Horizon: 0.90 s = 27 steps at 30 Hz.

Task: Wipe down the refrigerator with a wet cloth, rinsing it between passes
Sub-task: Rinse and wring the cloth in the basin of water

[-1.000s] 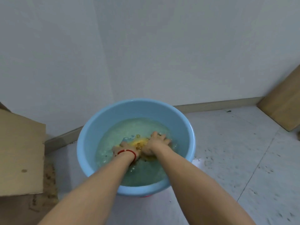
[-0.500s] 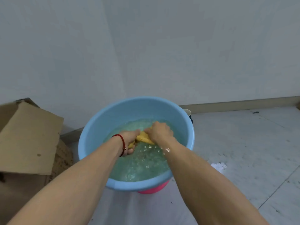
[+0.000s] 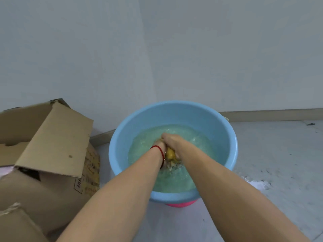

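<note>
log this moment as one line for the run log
phase: rinsing | both hands: left hand and right hand wring yellow cloth | over: blue basin

both hands closer together, left hand (image 3: 160,143) and right hand (image 3: 172,142) bunching the cloth (image 3: 170,154) (earlier spread)

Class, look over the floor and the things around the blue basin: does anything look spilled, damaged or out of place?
Yes. A white wet-looking patch lies on the floor right of the blue basin, probably splashed water. The cardboard box to its left sits with flaps bent open. Both hands wring the yellow cloth over the water.
</note>
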Available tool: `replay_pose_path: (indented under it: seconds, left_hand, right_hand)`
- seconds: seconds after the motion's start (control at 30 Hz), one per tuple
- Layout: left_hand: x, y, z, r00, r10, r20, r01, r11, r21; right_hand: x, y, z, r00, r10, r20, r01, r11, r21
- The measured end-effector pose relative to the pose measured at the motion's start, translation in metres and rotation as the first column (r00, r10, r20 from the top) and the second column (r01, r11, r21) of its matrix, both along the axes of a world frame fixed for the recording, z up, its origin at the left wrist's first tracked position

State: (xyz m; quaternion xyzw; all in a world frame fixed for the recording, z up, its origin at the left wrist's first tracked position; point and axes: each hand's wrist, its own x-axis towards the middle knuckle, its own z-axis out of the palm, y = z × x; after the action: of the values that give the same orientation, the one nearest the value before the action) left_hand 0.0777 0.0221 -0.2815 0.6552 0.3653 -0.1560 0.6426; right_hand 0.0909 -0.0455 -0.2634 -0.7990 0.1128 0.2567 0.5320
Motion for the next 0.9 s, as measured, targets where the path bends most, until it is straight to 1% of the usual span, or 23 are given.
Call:
replay_pose_path:
  seconds: [0.03, 0.07, 0.1, 0.13, 0.17, 0.2, 0.23, 0.27, 0.33, 0.37, 0.4, 0.43, 0.47, 0.5, 0.53, 0.57, 0.6, 0.63, 0.67, 0.7, 0.77, 0.83, 0.9]
  left_hand:
    - [0.001, -0.002, 0.0, 1.0, -0.017, -0.006, 0.017, 1.0, -0.021]
    - [-0.002, -0.004, 0.004, 0.999, -0.048, -0.019, 0.049, 0.999, 0.022]
    - [-0.009, -0.006, 0.014, 0.991, -0.129, -0.023, 0.131, 0.983, 0.131]
    - [-0.014, -0.006, 0.016, 0.968, -0.24, -0.075, 0.251, 0.939, 0.235]
    - [-0.015, -0.005, 0.017, 0.939, -0.331, -0.091, 0.342, 0.924, 0.173]
    - [-0.012, -0.004, 0.013, 0.929, -0.359, -0.094, 0.369, 0.92, 0.13]
    - [-0.01, 0.0, 0.013, 0.927, -0.36, -0.109, 0.375, 0.908, 0.187]
    - [-0.006, 0.007, 0.012, 0.922, -0.374, -0.096, 0.386, 0.882, 0.27]
    - [-0.001, 0.014, 0.009, 0.934, -0.351, -0.073, 0.349, 0.844, 0.408]
    - [0.001, 0.015, 0.005, 0.953, -0.292, -0.079, 0.297, 0.855, 0.425]
    - [0.002, 0.013, 0.001, 0.964, -0.243, -0.107, 0.266, 0.884, 0.385]
    - [0.007, 0.013, -0.013, 0.967, -0.218, -0.131, 0.251, 0.906, 0.341]
    - [0.009, 0.012, -0.02, 0.97, -0.209, -0.123, 0.237, 0.929, 0.283]
    - [0.02, 0.012, -0.036, 0.98, -0.169, -0.1, 0.189, 0.951, 0.245]
    - [0.036, 0.013, -0.06, 0.989, -0.119, -0.093, 0.137, 0.968, 0.209]
    - [0.046, 0.012, -0.068, 0.994, -0.075, -0.079, 0.087, 0.984, 0.153]
    - [0.044, 0.007, -0.063, 0.994, -0.054, -0.094, 0.063, 0.993, 0.099]
    - [0.034, 0.002, -0.043, 0.992, -0.054, -0.117, 0.061, 0.997, 0.057]
    - [0.02, -0.001, -0.022, 0.992, -0.073, -0.101, 0.076, 0.997, 0.028]
    - [0.011, -0.002, -0.01, 0.989, -0.119, -0.09, 0.118, 0.993, -0.014]
    - [-0.004, -0.002, 0.004, 0.971, -0.228, -0.066, 0.228, 0.974, -0.012]
    - [-0.015, -0.002, 0.015, 0.934, -0.344, -0.093, 0.347, 0.938, 0.009]
    - [-0.015, 0.003, 0.018, 0.916, -0.388, -0.101, 0.4, 0.906, 0.139]
  right_hand:
    - [0.0, -0.003, 0.0, 1.0, 0.006, 0.027, -0.004, 0.997, -0.075]
    - [0.0, -0.008, 0.001, 0.997, 0.038, 0.074, -0.023, 0.98, -0.197]
    - [0.001, -0.013, 0.002, 0.986, 0.093, 0.138, -0.043, 0.944, -0.329]
    - [0.002, -0.022, 0.003, 0.969, 0.16, 0.188, -0.059, 0.889, -0.455]
    - [0.005, -0.032, 0.003, 0.947, 0.23, 0.226, -0.063, 0.819, -0.57]
    - [0.007, -0.041, 0.004, 0.923, 0.299, 0.244, -0.06, 0.736, -0.674]
    - [0.01, -0.047, 0.002, 0.903, 0.35, 0.251, -0.046, 0.658, -0.752]
    - [0.012, -0.051, 0.0, 0.892, 0.369, 0.261, -0.018, 0.607, -0.794]
    - [0.014, -0.053, -0.007, 0.906, 0.323, 0.274, 0.041, 0.576, -0.816]
    - [0.014, -0.05, -0.011, 0.929, 0.285, 0.236, 0.034, 0.57, -0.821]
    - [0.015, -0.044, -0.015, 0.958, 0.236, 0.163, -0.002, 0.572, -0.82]
    - [0.017, -0.037, -0.019, 0.982, 0.175, 0.07, -0.049, 0.595, -0.802]
    - [0.017, -0.028, -0.021, 0.994, 0.112, -0.004, -0.075, 0.638, -0.767]
    - [0.022, -0.02, -0.022, 0.997, 0.064, -0.045, -0.077, 0.709, -0.701]
    - [0.025, -0.013, -0.019, 0.998, 0.052, -0.045, -0.069, 0.79, -0.609]
    - [0.028, -0.007, -0.015, 0.999, 0.052, -0.017, -0.053, 0.863, -0.502]
    - [0.03, -0.002, -0.013, 0.999, 0.021, 0.027, -0.009, 0.922, -0.388]
    - [0.029, 0.003, -0.009, 0.998, -0.023, 0.059, 0.038, 0.959, -0.28]
    - [0.027, 0.005, -0.008, 0.996, -0.061, 0.07, 0.075, 0.973, -0.218]
    - [0.023, 0.003, -0.007, 0.993, -0.082, 0.087, 0.098, 0.973, -0.209]
    - [0.019, -0.006, -0.005, 0.988, -0.034, 0.15, 0.083, 0.939, -0.333]
    - [0.013, -0.021, -0.001, 0.973, 0.105, 0.204, 0.009, 0.873, -0.488]
    - [0.014, -0.038, -0.002, 0.932, 0.254, 0.259, -0.018, 0.744, -0.668]
